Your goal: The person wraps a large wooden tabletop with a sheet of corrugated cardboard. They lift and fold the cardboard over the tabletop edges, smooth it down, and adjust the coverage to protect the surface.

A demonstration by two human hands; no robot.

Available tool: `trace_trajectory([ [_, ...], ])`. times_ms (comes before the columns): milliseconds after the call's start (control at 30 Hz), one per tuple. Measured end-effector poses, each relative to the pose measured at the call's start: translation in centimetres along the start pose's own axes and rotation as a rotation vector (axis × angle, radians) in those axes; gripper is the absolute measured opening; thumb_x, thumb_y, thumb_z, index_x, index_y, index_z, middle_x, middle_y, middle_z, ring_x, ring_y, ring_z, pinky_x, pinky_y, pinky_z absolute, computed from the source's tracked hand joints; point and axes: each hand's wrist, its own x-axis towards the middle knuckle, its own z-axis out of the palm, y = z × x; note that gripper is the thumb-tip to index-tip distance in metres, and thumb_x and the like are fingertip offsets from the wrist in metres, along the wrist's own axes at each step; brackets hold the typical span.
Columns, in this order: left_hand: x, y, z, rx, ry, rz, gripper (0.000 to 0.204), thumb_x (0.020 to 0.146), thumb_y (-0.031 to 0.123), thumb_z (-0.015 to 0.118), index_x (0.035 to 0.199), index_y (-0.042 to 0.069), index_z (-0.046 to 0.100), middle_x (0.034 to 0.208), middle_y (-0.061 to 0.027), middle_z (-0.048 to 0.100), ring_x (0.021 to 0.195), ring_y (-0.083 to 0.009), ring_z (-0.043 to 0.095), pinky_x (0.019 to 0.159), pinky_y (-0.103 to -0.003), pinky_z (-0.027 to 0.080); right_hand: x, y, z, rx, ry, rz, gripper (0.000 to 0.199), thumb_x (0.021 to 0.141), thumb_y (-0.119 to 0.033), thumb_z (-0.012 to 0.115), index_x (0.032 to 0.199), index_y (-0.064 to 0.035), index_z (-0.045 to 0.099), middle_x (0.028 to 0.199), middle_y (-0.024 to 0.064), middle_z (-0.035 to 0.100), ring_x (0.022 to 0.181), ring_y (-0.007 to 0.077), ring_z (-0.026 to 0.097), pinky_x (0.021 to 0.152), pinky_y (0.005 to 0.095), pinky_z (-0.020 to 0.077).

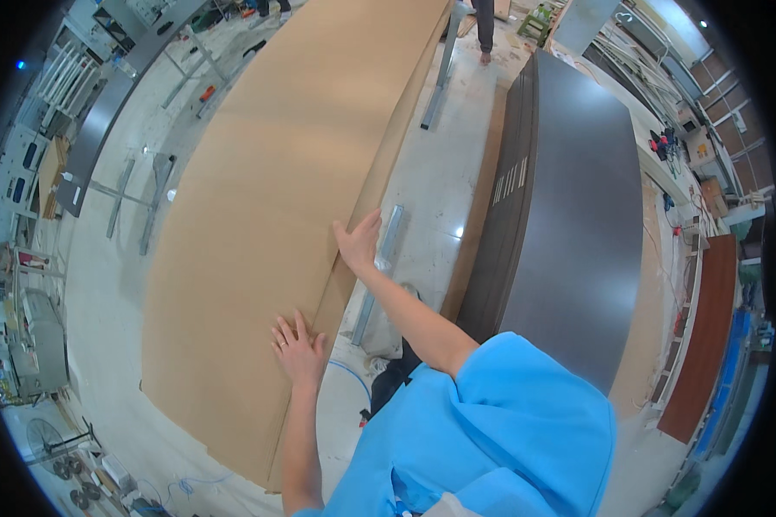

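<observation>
Here, both hands flat on brown board [259, 198] edge: left hand [299, 351], right hand [358, 244].

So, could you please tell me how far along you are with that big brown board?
Already done: a tall stack of brown boards stands beside a stack of dark grey panels. In hand: the left hand lies flat on the top board near its edge, and the right hand presses against that same edge further along. Left: the board looks not yet lifted or slid off; it sits level with the stack.
</observation>
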Motion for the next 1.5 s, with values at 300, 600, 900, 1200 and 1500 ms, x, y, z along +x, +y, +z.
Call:
trace_trajectory([
  [300,0.2,-0.9,-1.5,0.127,-0.107,0.117,0.066,0.097,0.036,0.054,0.147,-0.002,0.033,0.149,-0.0309,0.035,0.135,-0.0504,0.038,0.104,-0.057,0.041,-0.2,-1.5,-0.9,-0.172,-0.142,0.004,0.106,0.078,-0.037,0.076,0.155,-0.0055,0.011,0.146,0.0482,0.009,0.129,0.0622,0.033,0.108,0.0544,0.0357],
  [600,0.4,-1.0,-2.0,-0.048,-0.012,0.078,0.063,0.093,0.032,0.058,0.144,0.001,0.039,0.148,-0.027,0.038,0.132,-0.0472,0.042,0.106,-0.053,0.041,0.4,-2.1,-2.4,-0.249,-0.268,-0.03,0.099,0.085,-0.033,0.071,0.155,-0.0035,0.009,0.145,0.0502,0.007,0.131,0.0615,0.032,0.11,0.0524,0.0347],
  [900,-17.9,-13.8,1.5,-0.14,0.458,-0.931,0.068,0.083,0.035,0.071,0.138,0.003,0.046,0.141,-0.0228,0.047,0.131,-0.0417,0.042,0.108,-0.052,0.036,1.1,4.6,0.0,-0.439,-0.141,-0.53,0.084,0.1,-0.047,0.046,0.148,0.0122,0.012,0.141,0.0474,0.022,0.127,0.0605,0.034,0.11,0.0534,0.0326],
  [1200,-30.1,-29.4,0.9,-0.612,0.277,-1.071,0.086,0.074,0.044,0.078,0.133,-0.005,0.041,0.117,-0.0251,0.06,0.11,-0.0422,0.057,0.094,-0.049,0.047,-13.8,2.1,2.4,-1.176,-0.153,-0.584,0.073,0.101,-0.054,0.033,0.141,0.0067,0.032,0.138,0.0364,0.035,0.132,0.0552,0.032,0.105,0.0589,0.0339],
  [1500,-36.5,-35.8,-0.5,-0.926,0.21,-0.762,0.072,0.074,0.024,0.078,0.132,-0.001,0.042,0.123,-0.0235,0.054,0.115,-0.0408,0.054,0.094,-0.047,0.047,-37.4,-2.3,13.8,-1.174,-0.166,-0.555,0.069,0.102,-0.055,0.027,0.152,-0.0072,0.027,0.148,0.037,0.026,0.14,0.0516,0.023,0.115,0.0549,0.0221],
])
